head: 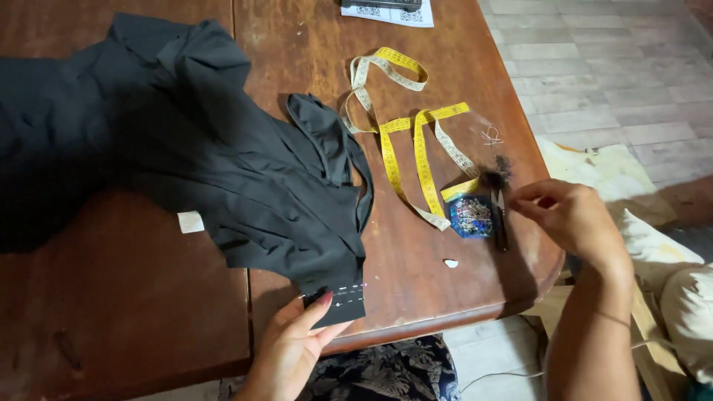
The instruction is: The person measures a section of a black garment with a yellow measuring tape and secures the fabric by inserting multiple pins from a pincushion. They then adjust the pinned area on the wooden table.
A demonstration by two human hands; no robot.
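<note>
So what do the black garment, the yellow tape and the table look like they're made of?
Garment: thin matte woven or knit cloth, judging by its soft folds. Tape: flexible coated fabric or vinyl, since it loops and curls flat. Table: reddish-brown wood, worn semi-gloss, with grain and scuffs.

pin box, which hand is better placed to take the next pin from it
Right, probably. The right hand hovers just beside the blue pin box, fingers pinched, while the left hand is pressing down the pinned edge of the black fabric.

The garment lies on the table, left of the measuring tape and pin box.
</note>
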